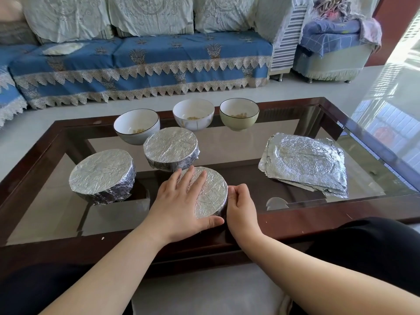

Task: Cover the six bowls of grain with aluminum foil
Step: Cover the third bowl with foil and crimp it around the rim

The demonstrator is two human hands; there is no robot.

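Observation:
Three foil-covered bowls stand on the glass table: one at the left (102, 175), one in the middle (171, 148) and the nearest one (213, 194). My left hand (181, 201) lies flat on the nearest bowl's foil top, thumb against its near side. My right hand (242, 205) presses curled fingers against the foil on that bowl's right side. Behind them stand three uncovered bowls with a little grain: a white one at the left (136, 126), a white one in the middle (193, 113) and a pale green one (239, 113). A stack of foil sheets (304, 162) lies at the right.
The glass table has a dark wooden frame (341, 214). A blue-covered sofa (141, 62) runs along the back, with a stool draped in cloths (334, 53) at the far right. My dark-clothed knees sit under the table's near edge.

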